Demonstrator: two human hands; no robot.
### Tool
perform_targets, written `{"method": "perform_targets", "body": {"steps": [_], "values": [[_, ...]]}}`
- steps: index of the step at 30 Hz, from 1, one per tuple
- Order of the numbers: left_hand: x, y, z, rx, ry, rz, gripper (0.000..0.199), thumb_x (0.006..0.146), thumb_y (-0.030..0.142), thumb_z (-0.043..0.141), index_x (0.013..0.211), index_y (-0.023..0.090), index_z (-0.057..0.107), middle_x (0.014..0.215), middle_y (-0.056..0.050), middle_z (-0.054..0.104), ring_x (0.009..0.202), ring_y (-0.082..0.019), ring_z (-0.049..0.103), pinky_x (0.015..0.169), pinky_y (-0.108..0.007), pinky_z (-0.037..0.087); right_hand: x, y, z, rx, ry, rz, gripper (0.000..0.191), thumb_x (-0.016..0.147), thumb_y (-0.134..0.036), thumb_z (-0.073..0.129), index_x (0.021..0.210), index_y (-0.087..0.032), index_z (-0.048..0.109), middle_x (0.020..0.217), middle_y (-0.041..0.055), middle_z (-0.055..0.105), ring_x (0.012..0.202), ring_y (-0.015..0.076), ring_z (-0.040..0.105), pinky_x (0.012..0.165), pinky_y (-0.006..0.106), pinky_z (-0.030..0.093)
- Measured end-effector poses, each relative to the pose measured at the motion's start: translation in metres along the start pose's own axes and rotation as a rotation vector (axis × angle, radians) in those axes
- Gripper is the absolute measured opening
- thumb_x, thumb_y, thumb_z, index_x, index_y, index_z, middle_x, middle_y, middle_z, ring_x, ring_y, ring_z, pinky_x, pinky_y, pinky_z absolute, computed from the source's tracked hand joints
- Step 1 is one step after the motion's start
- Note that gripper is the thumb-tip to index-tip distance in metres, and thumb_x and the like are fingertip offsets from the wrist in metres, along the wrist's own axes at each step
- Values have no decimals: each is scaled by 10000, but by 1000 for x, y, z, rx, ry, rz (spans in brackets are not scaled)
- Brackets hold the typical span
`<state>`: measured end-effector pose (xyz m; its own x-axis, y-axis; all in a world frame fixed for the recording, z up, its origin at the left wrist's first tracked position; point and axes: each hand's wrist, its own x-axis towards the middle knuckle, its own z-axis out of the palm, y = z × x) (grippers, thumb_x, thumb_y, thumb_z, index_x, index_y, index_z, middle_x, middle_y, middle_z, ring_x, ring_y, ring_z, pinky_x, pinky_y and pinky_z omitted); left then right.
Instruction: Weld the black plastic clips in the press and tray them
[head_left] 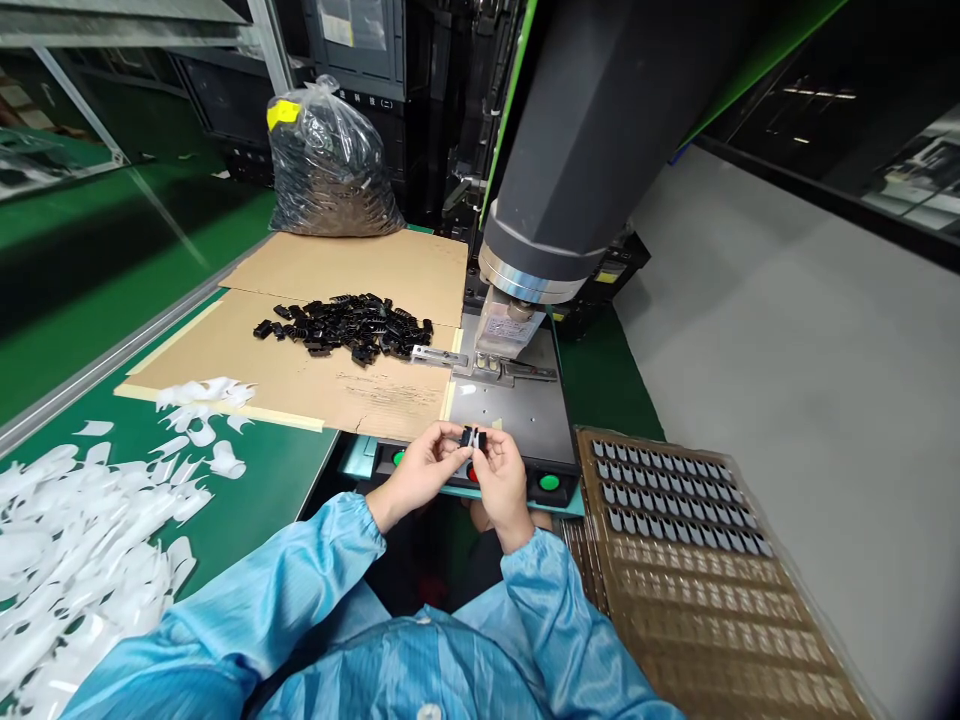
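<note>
In front of the machine's metal base, my left hand [429,467] and my right hand [501,482] are close together, fingers pinched. Between the fingertips they share a small black plastic part [466,437] with a pale strip along its middle. Whether it is one piece or two pressed together I cannot tell. Just beyond my hands is the grey metal plate [510,415] of the press, with a metal fixture [487,366] under the press head [511,322]. A heap of similar black plastic parts [352,325] lies on cardboard to the left.
White curved plastic pieces [82,540] are heaped on the green table [277,465]. Cardboard [262,345] carries a tied clear bag [330,165] of dark parts. Green buttons [550,483] line the machine's front edge. At right, a brown tray [697,600] holds rows of finished-looking parts [675,490].
</note>
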<state>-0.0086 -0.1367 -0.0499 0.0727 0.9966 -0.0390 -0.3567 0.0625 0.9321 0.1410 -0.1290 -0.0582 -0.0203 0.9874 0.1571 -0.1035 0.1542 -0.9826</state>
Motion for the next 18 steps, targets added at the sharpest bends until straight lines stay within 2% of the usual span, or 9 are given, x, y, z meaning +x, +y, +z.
{"method": "perform_targets", "body": {"steps": [4,9,12,18], "values": [[0,6,0,-76,-5,-51,422,819,414,916,1050,185,647,838,3,692,743,-111,662,746,-233,553,-3,-3,-1,28,6,8,367,991,-443,716,1284,-251,606,1310,130,734,1252,279,704,1137,519,553],[-1,14,-1,-347,-59,-233,407,869,410,868,1138,170,681,1119,-93,751,885,-176,761,786,-281,631,-4,-7,-4,-16,47,31,396,1039,-504,627,1329,-235,641,1318,124,735,1220,278,708,1093,477,567],[-1,16,-1,-438,-91,-292,352,908,357,825,1164,151,697,1108,-120,760,914,-200,781,796,-280,644,-3,-7,-4,-18,81,59,407,1018,-532,636,1308,-249,680,1295,106,741,1168,275,718,1014,446,604],[-1,17,-1,-481,-114,-315,284,939,325,779,1141,139,704,1132,-141,757,965,-231,792,803,-292,655,-3,-3,-6,-31,60,77,428,1016,-533,623,1341,-265,700,1323,90,728,1229,276,685,1049,456,588]]}}
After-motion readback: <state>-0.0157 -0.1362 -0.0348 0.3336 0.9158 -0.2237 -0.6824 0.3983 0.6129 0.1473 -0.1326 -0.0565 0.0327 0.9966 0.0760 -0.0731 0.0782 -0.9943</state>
